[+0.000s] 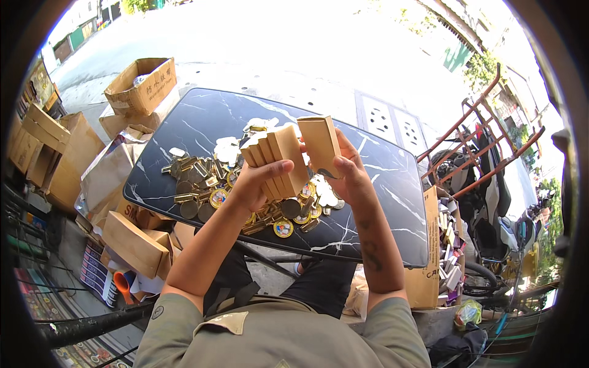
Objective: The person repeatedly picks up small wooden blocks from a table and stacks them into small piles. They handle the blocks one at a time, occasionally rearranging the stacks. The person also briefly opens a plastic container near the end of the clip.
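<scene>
My left hand (253,187) grips a row of several small brown cardboard boxes (277,156), its thumb pressed across the nearest one. In my right hand (351,175) is one more brown box (318,141), tilted upright, with a dark curved mark near its lower end. Both hands are raised over a black marble-patterned table (386,208). Beneath them spreads a pile of gold-coloured metal pieces (195,168), dark discs (290,209) and round colourful badges (283,229). White flat pieces (227,150) lie at the pile's far side.
Open cardboard boxes (141,86) are stacked beyond the table's left end, with more cartons (132,242) below it. At the right stands a tall carton (424,282) beside many small boxes (451,264). A rusty metal frame (485,135) and a motorbike (500,227) are farther right.
</scene>
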`<state>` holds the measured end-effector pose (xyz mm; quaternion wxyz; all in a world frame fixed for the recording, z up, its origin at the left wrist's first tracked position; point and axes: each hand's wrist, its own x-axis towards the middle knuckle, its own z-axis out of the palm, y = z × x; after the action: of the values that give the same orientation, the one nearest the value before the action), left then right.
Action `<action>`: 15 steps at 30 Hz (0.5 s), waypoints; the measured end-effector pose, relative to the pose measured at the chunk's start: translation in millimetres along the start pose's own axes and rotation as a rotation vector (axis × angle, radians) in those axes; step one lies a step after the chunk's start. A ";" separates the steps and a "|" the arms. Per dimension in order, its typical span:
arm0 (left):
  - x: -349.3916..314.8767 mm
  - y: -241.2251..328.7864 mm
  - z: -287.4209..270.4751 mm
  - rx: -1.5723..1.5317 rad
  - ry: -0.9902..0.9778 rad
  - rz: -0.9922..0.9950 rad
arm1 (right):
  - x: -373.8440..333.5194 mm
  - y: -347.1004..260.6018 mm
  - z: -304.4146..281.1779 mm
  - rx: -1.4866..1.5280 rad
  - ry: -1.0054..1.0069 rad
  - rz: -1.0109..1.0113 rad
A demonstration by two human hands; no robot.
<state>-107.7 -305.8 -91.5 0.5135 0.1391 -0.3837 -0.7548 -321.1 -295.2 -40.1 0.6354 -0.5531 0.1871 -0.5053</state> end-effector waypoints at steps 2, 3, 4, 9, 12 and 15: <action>0.5 -0.2 -0.4 -0.010 -0.019 0.009 | 0.2 0.6 -0.4 0.046 -0.018 -0.015; 0.9 -0.5 -0.8 -0.012 -0.021 0.009 | 0.5 1.2 -0.7 0.067 -0.014 -0.023; 1.3 -0.9 -1.4 -0.014 -0.022 0.009 | 0.6 2.3 -0.9 0.073 -0.016 -0.025; 2.4 -0.2 -4.0 -0.061 -0.015 -0.017 | 2.4 8.6 -5.4 0.064 0.007 -0.046; 3.0 2.1 -1.9 -0.096 -0.009 0.022 | 3.7 10.7 -9.7 0.071 0.120 -0.032; 4.0 3.9 2.9 -0.068 0.014 0.045 | 4.6 11.4 -12.0 0.029 0.169 -0.013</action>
<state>-108.6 -308.8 -86.1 0.5374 0.1180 -0.3573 -0.7547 -323.7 -306.6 -52.6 0.6219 -0.5004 0.2292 -0.5570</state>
